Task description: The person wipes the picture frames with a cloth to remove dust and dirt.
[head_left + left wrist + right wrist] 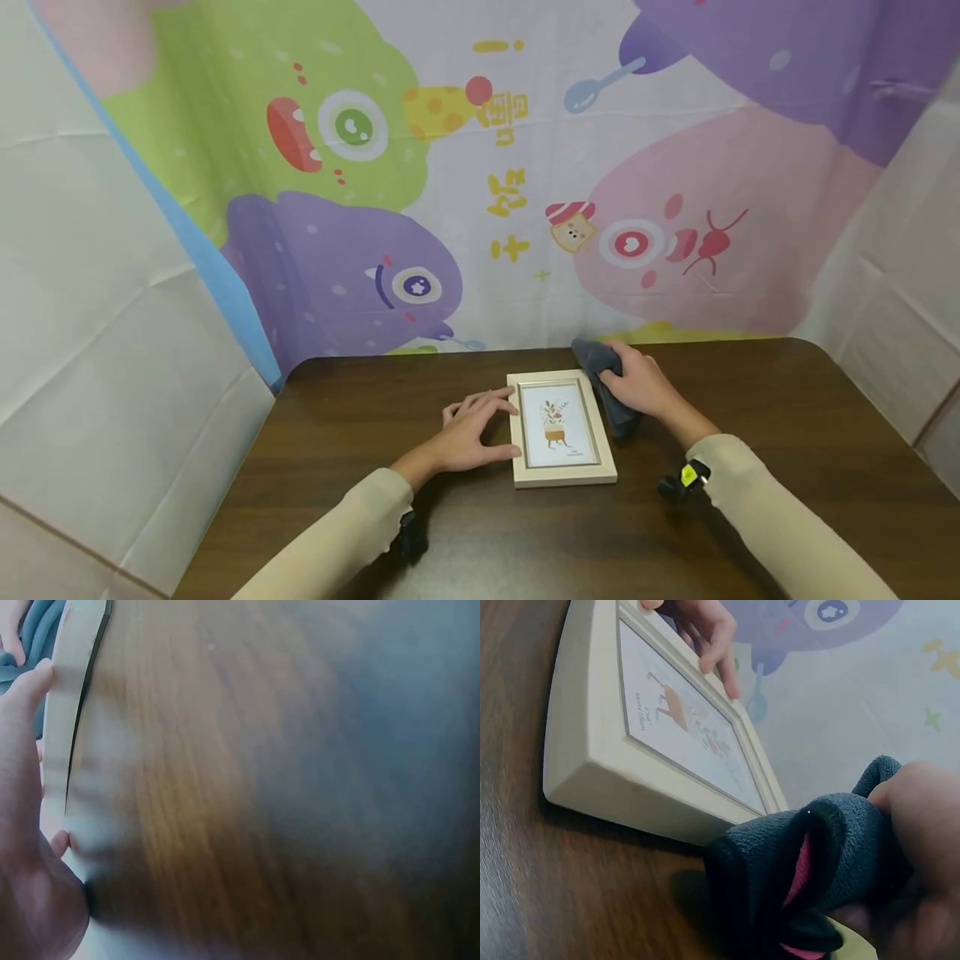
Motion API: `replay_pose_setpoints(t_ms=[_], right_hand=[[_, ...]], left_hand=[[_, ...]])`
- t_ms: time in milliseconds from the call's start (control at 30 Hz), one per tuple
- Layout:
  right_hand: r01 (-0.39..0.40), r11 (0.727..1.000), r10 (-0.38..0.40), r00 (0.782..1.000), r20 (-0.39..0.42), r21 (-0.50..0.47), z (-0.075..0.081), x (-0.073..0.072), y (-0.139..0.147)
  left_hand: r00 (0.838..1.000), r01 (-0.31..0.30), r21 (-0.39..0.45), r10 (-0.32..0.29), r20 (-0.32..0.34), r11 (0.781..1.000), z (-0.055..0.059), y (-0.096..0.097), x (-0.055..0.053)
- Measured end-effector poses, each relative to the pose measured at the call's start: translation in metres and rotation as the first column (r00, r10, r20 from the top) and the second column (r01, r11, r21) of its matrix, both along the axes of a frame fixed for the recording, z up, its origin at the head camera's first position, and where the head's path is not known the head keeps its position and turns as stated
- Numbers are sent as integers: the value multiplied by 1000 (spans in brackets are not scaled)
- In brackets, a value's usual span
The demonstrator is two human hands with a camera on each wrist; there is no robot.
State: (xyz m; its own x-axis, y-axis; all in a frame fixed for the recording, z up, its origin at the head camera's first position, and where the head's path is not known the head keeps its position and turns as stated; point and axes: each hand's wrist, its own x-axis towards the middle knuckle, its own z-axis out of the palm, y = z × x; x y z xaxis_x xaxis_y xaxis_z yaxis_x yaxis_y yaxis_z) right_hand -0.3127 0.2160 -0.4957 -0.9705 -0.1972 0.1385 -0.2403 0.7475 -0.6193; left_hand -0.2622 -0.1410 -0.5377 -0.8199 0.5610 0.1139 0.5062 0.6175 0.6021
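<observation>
A cream photo frame (564,481) lies face up on the brown table, with a drawing of a potted plant behind its pane. My left hand (471,432) rests against the frame's left side, thumb and fingers spread apart along that edge. In the right wrist view, fingertips (718,664) of that hand lie on the far rim. My right hand (643,382) grips a folded dark grey cloth (619,414) against the frame's right side, near its upper corner. Pink edging shows inside the cloth's folds in the right wrist view.
The wooden table (480,533) has a rounded back edge. Behind it hangs a curtain (510,300) printed with cartoon monsters. Pale panels stand at the left (150,333) and right. Dark wrist devices sit below both sleeves.
</observation>
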Motion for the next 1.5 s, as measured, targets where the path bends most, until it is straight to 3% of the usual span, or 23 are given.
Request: replay_pose_setpoints(t_ms=[133,167,233,333,533,633,967,1200,1500], right_hand=[[9,999,-9,1000,-5,-47,-59,-42,20],[13,998,-13,1000,11,-67,-69,-49,24],[18,994,-11,998,62,-108,-70,-50,25],[56,986,-37,991,127,-154,-60,-42,22],[87,969,-30,971,236,-232,2,5,-1],[80,964,-10,964,266,-252,16,16,-7],[82,948,12,956,293,-308,9,20,-4],[77,946,19,956,293,-315,8,32,-5],[69,948,22,960,280,-311,5,50,0]], left_hand=[[999,19,20,-18,-29,1000,3,0,2],[999,18,20,-17,-29,1000,4,0,2],[999,17,17,-16,-30,1000,4,0,3],[999,17,9,-16,-39,1000,1,-1,1],[1000,18,10,-18,3,1000,5,0,3],[1000,17,9,-17,3,1000,8,-1,4],[1000,24,11,-24,-19,1000,6,0,3],[1000,26,19,-26,-17,999,6,0,5],[1000,18,1,-18,10,1000,15,2,8]])
